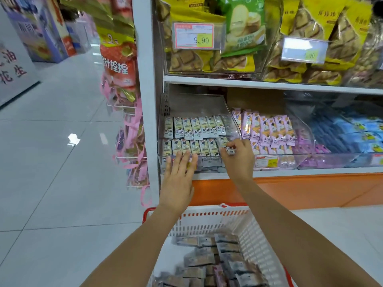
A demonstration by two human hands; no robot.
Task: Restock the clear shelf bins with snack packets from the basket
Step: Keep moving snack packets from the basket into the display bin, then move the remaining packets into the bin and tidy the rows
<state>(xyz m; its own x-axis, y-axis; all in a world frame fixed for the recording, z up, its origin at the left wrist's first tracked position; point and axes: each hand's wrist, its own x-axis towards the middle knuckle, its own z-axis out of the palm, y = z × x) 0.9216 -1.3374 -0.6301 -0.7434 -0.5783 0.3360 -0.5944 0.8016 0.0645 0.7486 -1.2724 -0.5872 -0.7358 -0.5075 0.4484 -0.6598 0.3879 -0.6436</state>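
A clear shelf bin (233,121) on the lower shelf holds two rows of grey-green snack packets (195,127) standing side by side. My right hand (238,157) pinches one small packet (229,150) at the right end of the front row. My left hand (179,172) lies with straight fingers against the bin's front wall, touching the front row. Below, a white basket (257,241) with red handles holds several dark packets (207,259).
To the right stand a bin of pink packets (269,129) and a bin of blue packets (352,133). The upper shelf (228,80) carries yellow and green biscuit bags. Hanging snack strips (128,125) flank the shelf post on the left. Tiled aisle floor (51,162) stretches left.
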